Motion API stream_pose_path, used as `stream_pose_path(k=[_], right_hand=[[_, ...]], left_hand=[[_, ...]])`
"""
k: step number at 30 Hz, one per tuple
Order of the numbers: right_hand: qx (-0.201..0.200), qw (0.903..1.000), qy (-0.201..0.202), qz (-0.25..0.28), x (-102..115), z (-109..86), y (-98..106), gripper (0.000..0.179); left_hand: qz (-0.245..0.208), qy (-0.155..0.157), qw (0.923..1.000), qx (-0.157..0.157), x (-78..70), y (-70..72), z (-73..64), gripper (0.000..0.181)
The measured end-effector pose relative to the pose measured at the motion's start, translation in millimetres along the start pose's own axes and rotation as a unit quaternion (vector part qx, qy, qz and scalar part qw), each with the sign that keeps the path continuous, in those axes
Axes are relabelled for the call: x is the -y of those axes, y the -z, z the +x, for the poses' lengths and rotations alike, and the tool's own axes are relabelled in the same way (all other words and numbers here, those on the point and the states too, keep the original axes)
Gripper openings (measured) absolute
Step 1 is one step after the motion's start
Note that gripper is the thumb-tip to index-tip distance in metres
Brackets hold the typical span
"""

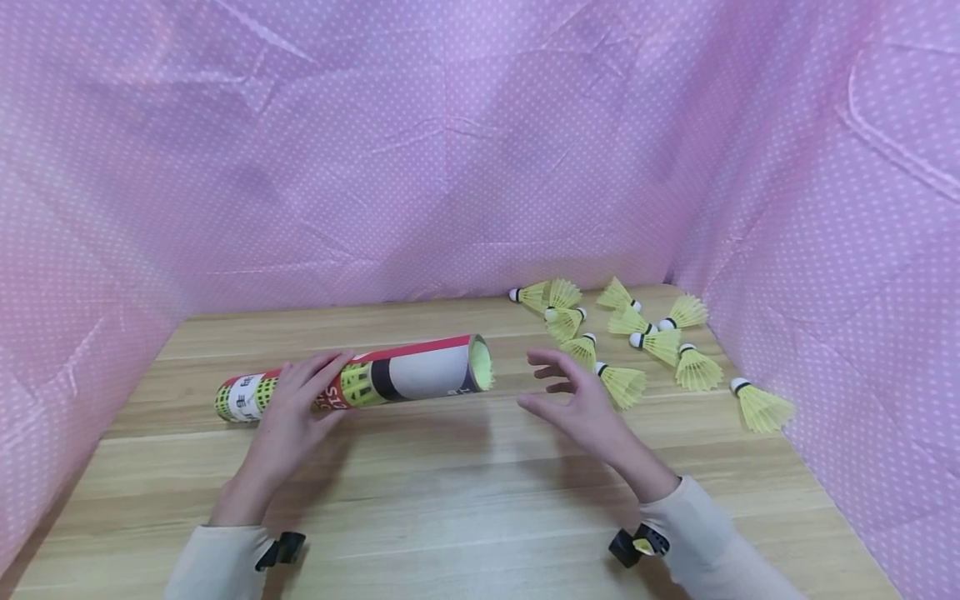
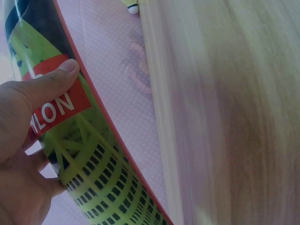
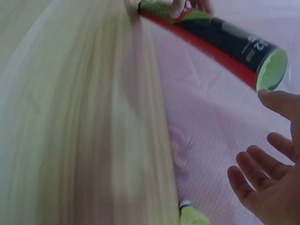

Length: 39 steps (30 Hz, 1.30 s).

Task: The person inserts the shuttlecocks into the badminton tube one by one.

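Note:
My left hand grips a shuttlecock tube around its middle, thumb on the near side. The tube lies sideways above the table, its mouth pointing right and tilted slightly up. Yellow-green feathering shows inside that mouth. In the left wrist view the tube has a red label under my thumb. My right hand hovers just right of the mouth, fingers spread and loosely bent, holding nothing. From the right wrist, the palm and fingers face the tube's opening.
Several yellow shuttlecocks with white heads lie scattered on the right and back right of the wooden table. One shuttlecock lies apart near the right edge. Pink dotted cloth walls the back and sides.

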State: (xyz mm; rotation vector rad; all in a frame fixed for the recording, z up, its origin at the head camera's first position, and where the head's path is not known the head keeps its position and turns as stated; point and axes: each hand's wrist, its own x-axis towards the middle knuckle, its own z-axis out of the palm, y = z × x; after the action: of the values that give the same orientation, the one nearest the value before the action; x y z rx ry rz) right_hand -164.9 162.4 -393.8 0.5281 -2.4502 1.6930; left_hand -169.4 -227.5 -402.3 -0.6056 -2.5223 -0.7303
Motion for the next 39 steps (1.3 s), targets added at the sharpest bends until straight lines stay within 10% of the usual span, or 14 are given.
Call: stream_pose_path(k=[39], right_hand=[[-0.137, 0.9785, -0.04, -0.149, -69, -24.2, 91, 0.05]], left_hand=[[0.001, 0.012, 0.9999, 0.008, -1.6, -2.9, -0.8, 0.093]])
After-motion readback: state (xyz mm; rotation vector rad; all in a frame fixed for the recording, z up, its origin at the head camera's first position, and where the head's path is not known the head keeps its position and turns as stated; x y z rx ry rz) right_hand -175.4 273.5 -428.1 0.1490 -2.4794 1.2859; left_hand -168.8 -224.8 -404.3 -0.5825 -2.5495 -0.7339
